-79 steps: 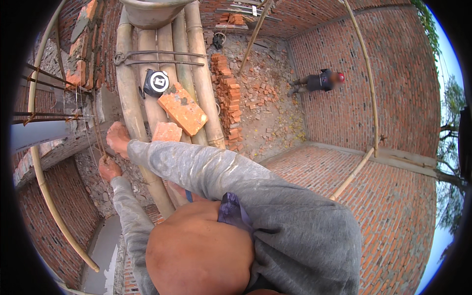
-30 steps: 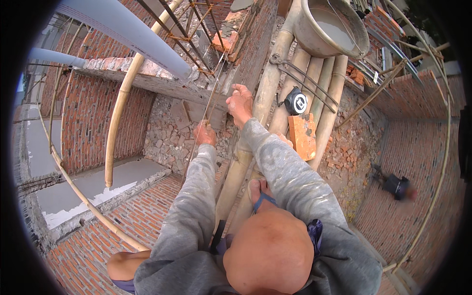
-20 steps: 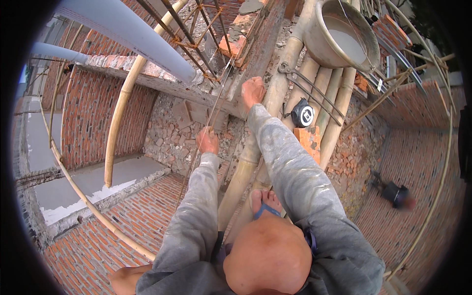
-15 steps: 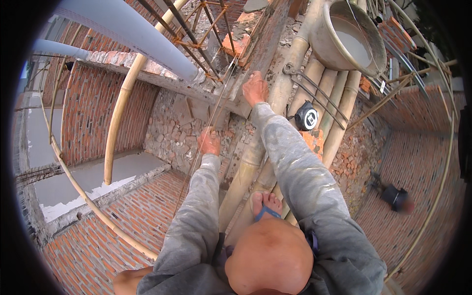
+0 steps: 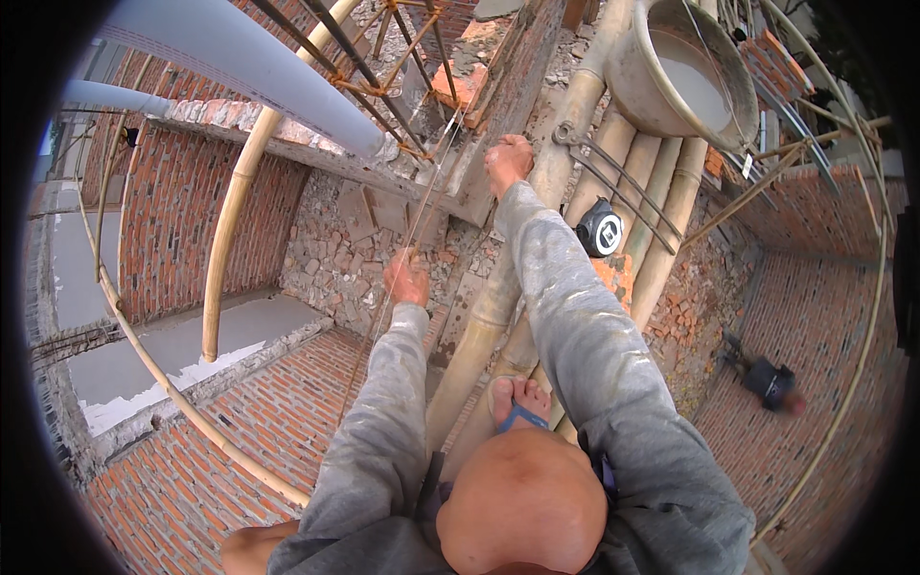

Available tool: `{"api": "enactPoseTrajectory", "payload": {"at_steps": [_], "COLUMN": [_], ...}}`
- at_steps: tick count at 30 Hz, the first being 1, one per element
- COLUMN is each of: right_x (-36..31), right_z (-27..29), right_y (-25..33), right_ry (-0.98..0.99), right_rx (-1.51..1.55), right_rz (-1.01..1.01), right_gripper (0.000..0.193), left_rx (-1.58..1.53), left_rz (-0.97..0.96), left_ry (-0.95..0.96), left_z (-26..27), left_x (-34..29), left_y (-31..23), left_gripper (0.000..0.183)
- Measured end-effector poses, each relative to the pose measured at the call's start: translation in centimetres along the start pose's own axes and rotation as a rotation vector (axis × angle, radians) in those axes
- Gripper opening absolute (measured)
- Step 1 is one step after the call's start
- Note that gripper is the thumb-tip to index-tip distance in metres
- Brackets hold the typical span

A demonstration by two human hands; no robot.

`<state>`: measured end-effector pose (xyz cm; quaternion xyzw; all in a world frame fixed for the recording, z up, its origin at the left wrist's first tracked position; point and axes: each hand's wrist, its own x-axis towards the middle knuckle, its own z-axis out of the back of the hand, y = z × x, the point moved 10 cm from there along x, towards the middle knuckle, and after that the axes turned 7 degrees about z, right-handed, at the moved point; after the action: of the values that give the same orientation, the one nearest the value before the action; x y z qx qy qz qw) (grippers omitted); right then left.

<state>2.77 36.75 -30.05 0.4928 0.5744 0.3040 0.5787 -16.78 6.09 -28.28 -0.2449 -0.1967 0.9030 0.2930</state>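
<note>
My left hand (image 5: 406,279) is closed at a thin, pale string (image 5: 423,206), which runs up toward tied steel bars (image 5: 393,81). Below that hand a thin brown line continues down past my left sleeve. Farther ahead, my right hand (image 5: 508,165) is curled beside the long timber board (image 5: 517,81); whatever lies within its fingers is hidden. To the right of my right forearm, a black and white tape measure (image 5: 601,230) rests on bamboo poles (image 5: 575,120), near long-handled metal pincers (image 5: 613,172).
A bucket of grey mortar (image 5: 682,81) stands at upper right. A grey pipe (image 5: 259,62) slants across the upper left. My foot in a blue flip-flop (image 5: 522,412) is on the bamboo. Brick walls (image 5: 206,225) drop on both sides; another person (image 5: 767,383) is far below.
My right hand has shifted slightly to the right and forward, its fist turning a little. My left hand stays nearly in place at the string.
</note>
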Motion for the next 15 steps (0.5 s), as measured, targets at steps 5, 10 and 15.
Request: {"api": "enactPoseTrajectory", "payload": {"at_steps": [5, 10, 15], "right_x": [1.4, 1.2, 1.4], "right_z": [-1.1, -1.8, -2.1], "right_y": [-2.9, -4.3, -4.8], "right_ry": [-0.095, -0.107, -0.088], "right_rx": [0.334, 0.322, 0.478], "right_rz": [-0.146, -0.279, -0.351], "right_gripper": [0.025, 0.023, 0.021], "left_rx": [-0.017, -0.081, -0.078], "left_rz": [0.048, -0.036, -0.078], "left_ry": [0.027, -0.060, -0.097], "left_z": [0.0, 0.8, 1.6], "left_x": [0.4, 0.0, -0.8], "left_y": [-0.2, -0.9, -1.8], "left_gripper": [0.045, 0.039, 0.038]}}
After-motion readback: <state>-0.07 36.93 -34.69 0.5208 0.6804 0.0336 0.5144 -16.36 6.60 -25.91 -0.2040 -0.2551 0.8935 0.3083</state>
